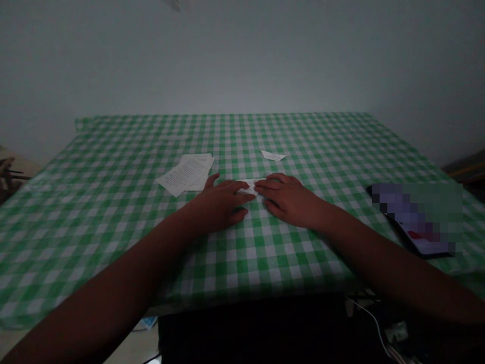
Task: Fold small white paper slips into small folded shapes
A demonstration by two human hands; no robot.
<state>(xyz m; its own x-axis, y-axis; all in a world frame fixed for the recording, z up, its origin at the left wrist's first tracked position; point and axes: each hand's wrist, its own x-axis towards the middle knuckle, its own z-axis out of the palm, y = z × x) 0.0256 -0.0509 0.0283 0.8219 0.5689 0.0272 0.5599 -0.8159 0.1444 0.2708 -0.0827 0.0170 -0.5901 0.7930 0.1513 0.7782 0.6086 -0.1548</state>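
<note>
A small piece of white printed paper [249, 187] lies flat on the table in front of me, partly hidden under my fingers. My left hand [223, 203] rests palm down at its left side, fingers spread and the tips on the paper. From the right, my right hand [290, 198] reaches in with fingers stretched out, their tips touching the paper's right end. Beyond my left hand is a small pile of printed sheets [185, 174], overlapping at angles. A folded piece of printed paper [273, 155], with slanted ends, lies farther back.
A green and white checked cloth [261, 253] covers the table, which reaches a plain wall [235, 60]. On the right lies a dark-edged device [413, 222], its screen blurred out. A white cable [373, 318] hangs below the front edge at the right.
</note>
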